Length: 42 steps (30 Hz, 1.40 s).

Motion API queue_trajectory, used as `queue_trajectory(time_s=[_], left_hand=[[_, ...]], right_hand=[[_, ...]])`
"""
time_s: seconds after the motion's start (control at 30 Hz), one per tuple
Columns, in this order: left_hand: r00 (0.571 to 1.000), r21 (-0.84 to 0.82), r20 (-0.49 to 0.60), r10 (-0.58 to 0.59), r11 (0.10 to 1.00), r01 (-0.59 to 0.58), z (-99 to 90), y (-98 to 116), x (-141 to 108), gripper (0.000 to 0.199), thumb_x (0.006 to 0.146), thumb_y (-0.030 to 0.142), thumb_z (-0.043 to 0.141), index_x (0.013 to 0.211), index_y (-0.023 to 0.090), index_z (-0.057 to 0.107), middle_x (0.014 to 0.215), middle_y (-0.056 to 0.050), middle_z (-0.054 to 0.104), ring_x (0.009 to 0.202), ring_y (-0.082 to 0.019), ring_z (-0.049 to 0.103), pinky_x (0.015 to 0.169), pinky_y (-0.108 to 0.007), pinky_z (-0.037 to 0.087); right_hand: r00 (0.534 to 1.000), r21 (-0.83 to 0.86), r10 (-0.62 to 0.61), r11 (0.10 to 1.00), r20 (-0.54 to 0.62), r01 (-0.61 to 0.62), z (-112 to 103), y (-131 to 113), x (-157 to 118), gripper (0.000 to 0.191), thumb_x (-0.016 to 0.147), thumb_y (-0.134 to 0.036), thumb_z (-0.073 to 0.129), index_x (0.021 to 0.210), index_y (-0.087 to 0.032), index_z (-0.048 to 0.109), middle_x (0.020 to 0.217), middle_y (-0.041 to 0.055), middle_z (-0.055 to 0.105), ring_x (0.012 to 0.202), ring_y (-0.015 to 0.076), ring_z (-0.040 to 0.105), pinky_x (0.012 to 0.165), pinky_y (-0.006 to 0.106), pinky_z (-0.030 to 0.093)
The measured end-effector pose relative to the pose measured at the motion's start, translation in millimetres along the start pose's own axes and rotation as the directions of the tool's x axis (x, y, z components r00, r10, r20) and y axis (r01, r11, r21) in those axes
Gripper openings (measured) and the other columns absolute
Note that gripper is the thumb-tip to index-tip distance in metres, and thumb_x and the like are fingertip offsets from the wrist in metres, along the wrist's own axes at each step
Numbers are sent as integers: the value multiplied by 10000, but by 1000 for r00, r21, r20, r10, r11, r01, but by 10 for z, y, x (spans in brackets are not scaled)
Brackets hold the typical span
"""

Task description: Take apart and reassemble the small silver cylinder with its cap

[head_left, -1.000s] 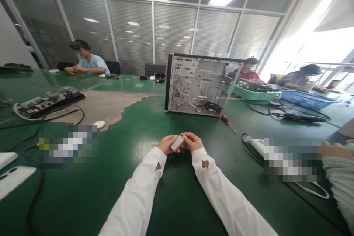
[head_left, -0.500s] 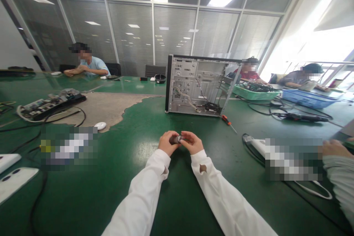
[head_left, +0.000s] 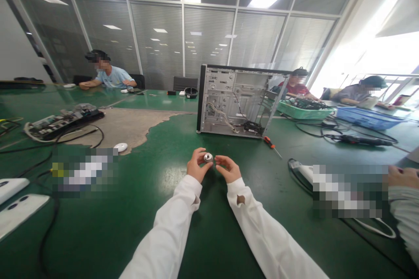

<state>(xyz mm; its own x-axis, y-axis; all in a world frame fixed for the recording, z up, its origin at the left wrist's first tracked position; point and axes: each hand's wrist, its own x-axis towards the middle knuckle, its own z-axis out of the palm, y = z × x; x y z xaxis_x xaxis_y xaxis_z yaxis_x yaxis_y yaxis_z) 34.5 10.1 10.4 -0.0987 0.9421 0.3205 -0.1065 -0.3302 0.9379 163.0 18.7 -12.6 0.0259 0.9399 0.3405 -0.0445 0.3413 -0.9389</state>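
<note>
My left hand (head_left: 197, 165) grips a small round silver metal part (head_left: 208, 157) between thumb and fingers, above the green table. One end of the part faces up towards me, with a small dark mark in its middle; its exact kind is too small to make out. Just to the right, my right hand (head_left: 229, 168) has thumb and forefinger slightly apart, their tips close beside the part. Whether those tips touch it is hard to see. Beyond both hands stands an opened computer case (head_left: 234, 102), with loose cables inside.
An orange-and-black screwdriver (head_left: 270, 143) lies by the case's corner. A green basket (head_left: 306, 112) of cables and a blue basket (head_left: 369, 117) stand farther right. Left are a circuit assembly (head_left: 63, 121) and white phones (head_left: 22, 214). Another person's hand (head_left: 404, 177) is at the right edge.
The metal part has turned so its end faces up, and it now sits in my left hand. My right fingers have drawn slightly back from it.
</note>
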Motion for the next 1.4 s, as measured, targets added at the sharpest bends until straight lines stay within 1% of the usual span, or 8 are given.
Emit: queue_trajectory(time_s=[0.2,0.33,0.63,0.83,0.93,1.03,1.2,1.4], left_hand=[[994,-226,-46,-95,971,83,-36,-98,75,387,511,154,683,852,164,501,815,-42,615,770,-147,579,754,-280,431],[961,-496,-52,-272,842,211,-40,-121,93,396,548,184,676,888,150,476,788,-61,624,740,-169,596,687,-312,467],[857,-765,144,-495,493,413,-100,48,93,226,753,230,470,864,42,529,853,-156,604,745,-140,594,610,-186,500],[822,-743,281,-496,429,513,-146,81,84,288,760,272,417,882,45,544,772,-119,593,567,-82,545,469,-154,465],[812,-677,380,-444,464,571,-137,61,68,297,742,291,415,860,57,556,696,-93,584,504,-66,506,405,-140,412],[833,-545,379,-403,630,553,-70,11,47,296,703,317,476,852,75,559,683,-85,589,508,-87,513,417,-173,397],[976,-170,45,-214,961,219,89,-35,-15,247,577,256,633,784,135,572,687,-33,585,611,-120,526,575,-229,427],[996,158,29,86,983,-90,140,100,-115,221,558,166,638,770,200,584,819,-33,551,768,-154,513,700,-248,423]], right_hand=[[999,9,35,999,7,-35,-30,53,28,331,540,-246,614,863,-189,569,838,44,604,730,160,544,652,310,443],[997,9,48,999,54,-48,-30,49,17,368,551,-240,606,913,-194,556,827,35,593,719,157,538,581,277,438],[990,70,56,995,126,-65,0,45,-7,380,569,-254,604,937,-198,527,843,48,589,685,139,531,551,263,444],[990,69,83,993,115,-91,-6,36,-17,394,553,-274,613,931,-201,528,848,49,589,689,149,538,545,268,446],[988,69,91,993,122,-100,0,52,-14,392,554,-267,607,932,-202,525,846,46,586,689,147,537,534,257,439],[989,69,96,992,110,-104,5,67,-3,372,546,-259,601,907,-200,529,828,41,582,687,148,537,517,245,431],[993,101,118,988,-25,-115,-26,63,24,400,521,-273,604,903,-199,513,814,39,577,654,143,534,479,231,420],[981,139,177,976,-80,-165,-46,64,38,389,499,-286,611,871,-204,528,807,38,587,646,149,534,464,232,404]])
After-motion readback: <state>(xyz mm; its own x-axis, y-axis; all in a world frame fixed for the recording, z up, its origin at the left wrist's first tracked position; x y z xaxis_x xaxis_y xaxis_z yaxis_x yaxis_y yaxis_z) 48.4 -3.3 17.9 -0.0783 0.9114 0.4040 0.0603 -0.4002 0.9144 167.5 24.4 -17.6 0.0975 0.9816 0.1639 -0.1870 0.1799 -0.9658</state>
